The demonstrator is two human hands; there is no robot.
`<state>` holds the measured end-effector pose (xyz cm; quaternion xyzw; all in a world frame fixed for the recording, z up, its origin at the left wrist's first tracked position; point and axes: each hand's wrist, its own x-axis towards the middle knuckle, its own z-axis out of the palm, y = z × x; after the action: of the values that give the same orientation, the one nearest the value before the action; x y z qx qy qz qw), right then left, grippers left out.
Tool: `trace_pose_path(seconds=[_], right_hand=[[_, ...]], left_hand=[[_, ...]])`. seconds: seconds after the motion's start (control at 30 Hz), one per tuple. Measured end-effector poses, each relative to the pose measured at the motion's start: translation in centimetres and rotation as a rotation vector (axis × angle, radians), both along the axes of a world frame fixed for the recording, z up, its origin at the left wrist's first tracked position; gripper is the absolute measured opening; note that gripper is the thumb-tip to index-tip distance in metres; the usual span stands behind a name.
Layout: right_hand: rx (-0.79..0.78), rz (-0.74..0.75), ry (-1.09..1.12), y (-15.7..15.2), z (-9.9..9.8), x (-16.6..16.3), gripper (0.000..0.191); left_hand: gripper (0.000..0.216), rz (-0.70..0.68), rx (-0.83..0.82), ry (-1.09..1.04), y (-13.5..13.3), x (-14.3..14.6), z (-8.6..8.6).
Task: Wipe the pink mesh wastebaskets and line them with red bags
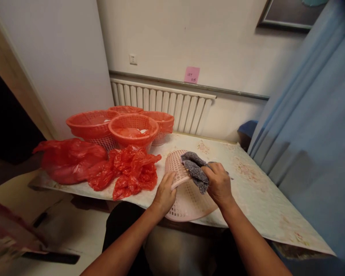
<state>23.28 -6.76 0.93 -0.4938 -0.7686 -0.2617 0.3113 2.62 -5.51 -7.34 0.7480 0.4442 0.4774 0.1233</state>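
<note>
A pale pink perforated plastic basket point(195, 203) lies tipped on its side near the table's front edge, its inside facing me. My left hand point(166, 193) grips its rim on the left, fingers over the edge. In my right hand point(217, 183) is a bunched dark grey cloth point(194, 168), closed in the fingers. The cloth lies against the upper rim of the basket. Part of the basket's right side is hidden behind my right hand and forearm.
Several baskets lined with red plastic bags point(133, 128) stand at the back left. Crumpled red bags point(135, 168) lie before them on the flowered tablecloth point(253, 191). Behind is a white radiator point(163, 101); a blue curtain point(307, 103) hangs on the right.
</note>
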Motion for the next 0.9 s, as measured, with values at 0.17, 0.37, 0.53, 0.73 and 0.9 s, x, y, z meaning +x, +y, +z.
trace_pose_path(seconds=[0.17,0.37,0.53,0.73,0.9], right_hand=[[-0.019,0.060,0.095,0.3,-1.5,1.3,0.016],[0.017,0.093,0.260,-0.2,-3.6,2.3,0.013],[0.066,0.024,0.357,-0.6,-5.1,2.0,0.009],[0.045,-0.001,0.453,-0.7,-7.3,3.9,0.014],[-0.106,-0.240,0.851,-1.0,-13.5,6.2,0.031]], left_hand=[[0.069,-0.094,-0.020,0.060,-0.1,-0.2,-1.0],[0.074,-0.085,0.016,-0.010,-0.6,-1.4,-2.7],[0.074,-0.083,0.019,-0.024,-1.0,-2.6,-4.1],[0.074,-0.047,0.017,-0.047,-1.3,-3.7,-5.1],[0.073,-0.052,-0.001,-0.056,-1.5,-4.0,-5.9]])
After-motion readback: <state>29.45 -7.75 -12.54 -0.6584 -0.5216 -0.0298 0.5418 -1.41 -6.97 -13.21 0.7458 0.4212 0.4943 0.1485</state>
